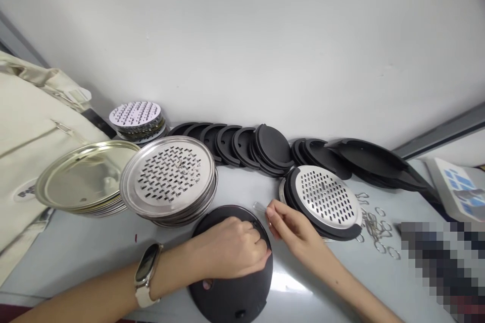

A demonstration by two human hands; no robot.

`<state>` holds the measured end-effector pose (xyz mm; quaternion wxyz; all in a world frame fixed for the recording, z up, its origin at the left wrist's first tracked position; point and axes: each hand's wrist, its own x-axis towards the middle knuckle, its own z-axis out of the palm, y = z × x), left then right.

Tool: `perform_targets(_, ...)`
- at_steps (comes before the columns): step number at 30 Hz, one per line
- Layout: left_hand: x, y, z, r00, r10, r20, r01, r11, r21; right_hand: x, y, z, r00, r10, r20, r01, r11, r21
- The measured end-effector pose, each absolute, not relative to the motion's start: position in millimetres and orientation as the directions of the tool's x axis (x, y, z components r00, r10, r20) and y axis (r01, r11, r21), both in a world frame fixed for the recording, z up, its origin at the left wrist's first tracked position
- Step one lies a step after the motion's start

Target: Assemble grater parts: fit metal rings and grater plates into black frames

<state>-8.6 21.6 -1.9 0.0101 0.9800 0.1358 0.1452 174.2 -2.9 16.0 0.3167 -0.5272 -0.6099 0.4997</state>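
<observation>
My left hand, wearing a banded wrist tracker, lies curled over a black round disc low in the middle of the view. Its fingers are closed near the disc's right edge and hide part of it. Just right of the disc, my right hand pinches a small wire loop between thumb and fingers. Behind that hand is a perforated metal grater plate set in a black holder, on a stack. Several loose wire clips lie to its right.
To the left stand a stack of grater plates and a stack of plain metal plates. Black round holders line the wall. Small grater discs are piled at the back left. A cream cloth bag fills the left edge.
</observation>
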Motion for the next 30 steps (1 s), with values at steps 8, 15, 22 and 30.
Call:
perform_targets(8, -9, 22, -1, 0.918, 0.255, 0.305, 0.257, -0.966, 0.032, 174, -6, 10, -0.345, 0.926, -0.153, 0.619, 0.102, -0.779)
perform_targets(15, -9, 22, -1, 0.918, 0.247, 0.312, 0.249, -0.968, 0.032, 174, -4, 17, -0.412, 0.894, -0.178, 0.635, 0.142, -0.759)
perform_targets(22, -9, 23, -1, 0.922, 0.253, 0.294, 0.255, -0.966, 0.032, 173, -2, 19, -0.398, 0.902, -0.165, 0.659, 0.156, -0.736)
perform_targets(30, -8, 23, -3, 0.914, 0.255, 0.314, 0.255, -0.966, 0.042, 174, -1, 20, -0.422, 0.891, -0.167, 0.673, 0.184, -0.716)
